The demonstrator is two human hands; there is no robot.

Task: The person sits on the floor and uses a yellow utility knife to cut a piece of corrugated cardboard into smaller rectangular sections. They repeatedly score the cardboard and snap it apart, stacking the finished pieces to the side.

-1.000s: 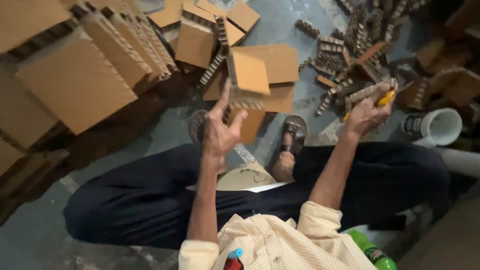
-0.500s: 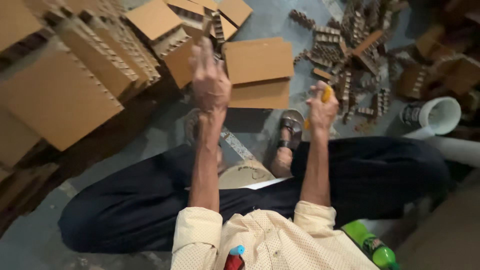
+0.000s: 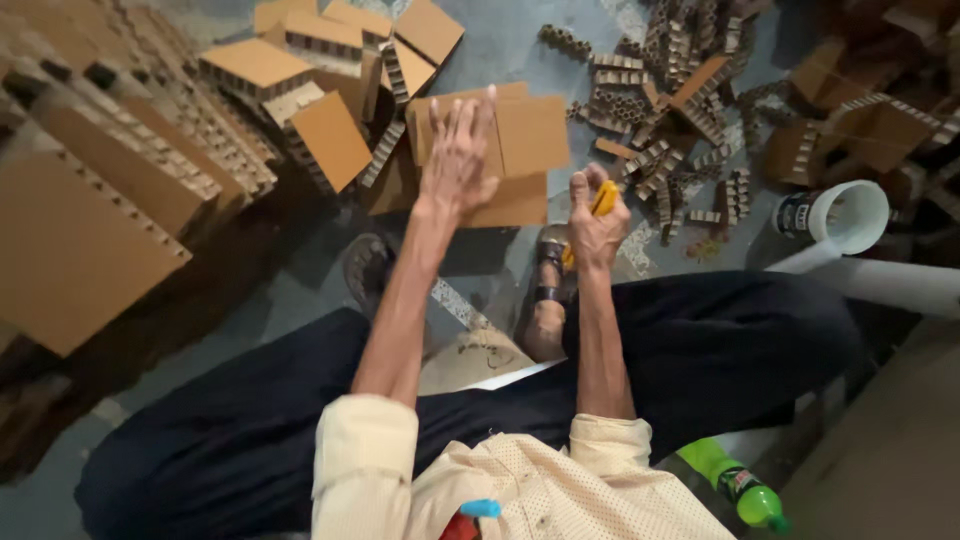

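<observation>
Left hand (image 3: 458, 150) spread wide, empty, over cardboard sheets (image 3: 520, 140) on the floor. Right hand (image 3: 597, 225) gripping a yellow cutter (image 3: 604, 198), probably. Sheets look light, stiff; best grabbed by an edge.

The person sits cross-legged in dark trousers, both arms reaching forward, cream sleeves rolled to the elbows. The left hand (image 3: 458, 155) is raised with its back to the camera, fingers straight and slightly spread, the grip loose and bare. The right hand (image 3: 596, 222) sits lower and nearer the body, fingers curled tight in a closed grip, its forearm running straight back to the sleeve.
</observation>
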